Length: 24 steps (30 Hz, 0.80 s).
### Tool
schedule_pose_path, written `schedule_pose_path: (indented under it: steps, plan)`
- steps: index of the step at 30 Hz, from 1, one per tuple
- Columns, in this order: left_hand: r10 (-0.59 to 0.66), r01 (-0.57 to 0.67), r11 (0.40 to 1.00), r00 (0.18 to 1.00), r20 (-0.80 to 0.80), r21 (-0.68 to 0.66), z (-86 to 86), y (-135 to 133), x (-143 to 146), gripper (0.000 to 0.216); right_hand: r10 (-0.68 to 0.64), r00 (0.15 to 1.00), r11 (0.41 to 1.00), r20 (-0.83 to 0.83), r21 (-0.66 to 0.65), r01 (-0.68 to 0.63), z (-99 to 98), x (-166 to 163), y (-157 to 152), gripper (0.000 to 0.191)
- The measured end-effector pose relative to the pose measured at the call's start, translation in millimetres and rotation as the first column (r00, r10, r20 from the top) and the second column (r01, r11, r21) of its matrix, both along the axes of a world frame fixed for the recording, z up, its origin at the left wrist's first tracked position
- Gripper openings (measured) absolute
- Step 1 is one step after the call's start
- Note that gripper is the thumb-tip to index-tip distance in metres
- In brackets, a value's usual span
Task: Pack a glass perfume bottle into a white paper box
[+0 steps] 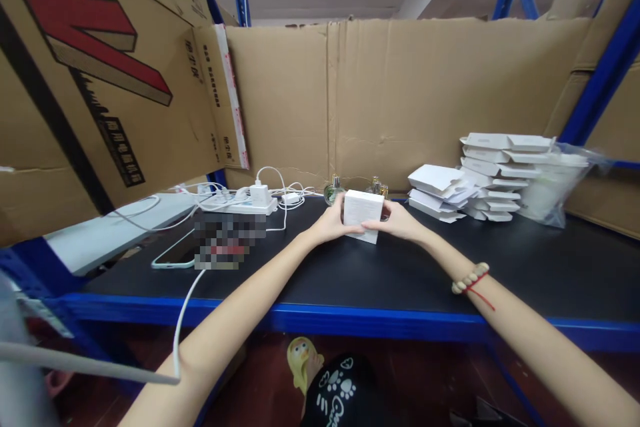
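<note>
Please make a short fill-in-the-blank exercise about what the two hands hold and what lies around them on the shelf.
1. The left hand and right hand together hold a small ____ box.
2. The stack of flat white boxes lies to the ____ of the hands.
3. The wall behind the black shelf is made of ____.
4. The right wrist wears a beaded ____.

Missing words: white; right; cardboard; bracelet

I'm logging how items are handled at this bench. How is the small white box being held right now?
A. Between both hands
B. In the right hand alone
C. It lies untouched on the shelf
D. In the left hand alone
A: the left hand grips one side of the small white box and the right hand the other, above the black shelf top.
</note>
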<state>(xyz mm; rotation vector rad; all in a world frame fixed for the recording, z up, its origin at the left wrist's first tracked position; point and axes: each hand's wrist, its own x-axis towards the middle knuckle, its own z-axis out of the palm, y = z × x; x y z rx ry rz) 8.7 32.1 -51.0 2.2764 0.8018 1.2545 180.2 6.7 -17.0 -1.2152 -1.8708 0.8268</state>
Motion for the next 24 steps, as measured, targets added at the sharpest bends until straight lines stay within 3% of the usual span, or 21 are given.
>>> schedule_pose_path:
  steps: [1,2,3,5,7,9,11,13,14,16,24]
  plan:
    - [0.081,-0.091,0.992,0.991,-0.109,-0.089,3.5,-2,-2,0.057,-0.011,1.0,1.0,0.023,0.001,0.011,-1.1,-2,-1,0.064]
    - [0.164,-0.18,0.977,0.976,-0.141,-0.113,7.5,-6,-4,0.055,-0.006,1.0,1.0,0.016,-0.001,0.006,-2.1,-4,-2,0.064]
    - [0.238,-0.263,0.96,0.947,-0.216,-0.096,11.7,-10,-6,0.055,0.004,1.0,1.0,-0.009,-0.019,-0.004,-2.9,-6,-3,0.064]
    - [0.437,-0.456,0.888,0.798,-0.416,0.058,18.5,-20,-7,0.057,0.037,0.999,0.997,-0.031,-0.07,-0.039,-4.5,-7,-3,0.064]
    - [0.552,-0.542,0.824,0.703,-0.448,0.165,21.6,-28,-8,0.059,0.03,0.998,0.996,0.061,-0.088,-0.025,-6.1,-6,-1,0.064]
    - [0.664,-0.667,0.727,0.621,-0.416,0.164,21.0,-32,-7,0.051,0.043,0.983,0.998,0.178,-0.055,-0.034,-7.3,-4,2,0.062]
    - [0.751,-0.804,0.591,0.52,-0.408,0.063,18.9,-32,-7,0.039,0.088,0.967,0.996,0.241,-0.043,-0.079,-8.2,-2,3,0.057]
    - [0.782,-0.867,0.488,0.488,-0.388,-0.106,17.3,-30,-10,0.045,0.112,0.95,0.994,0.292,-0.05,-0.101,-8.8,-1,3,0.051]
    - [0.807,-0.884,0.45,0.462,-0.368,-0.125,16.8,-28,-11,0.048,0.109,0.94,0.994,0.324,-0.046,-0.099,-9.0,-1,3,0.049]
    - [0.824,-0.896,0.434,0.435,-0.363,-0.088,16.8,-24,-14,0.045,0.095,0.92,0.995,0.381,-0.034,-0.089,-9.5,-2,3,0.047]
    - [0.787,-0.894,0.426,0.443,-0.429,-0.142,17.9,-10,-20,0.044,0.037,0.85,0.999,0.526,-0.001,-0.043,-9.0,-6,0,0.034]
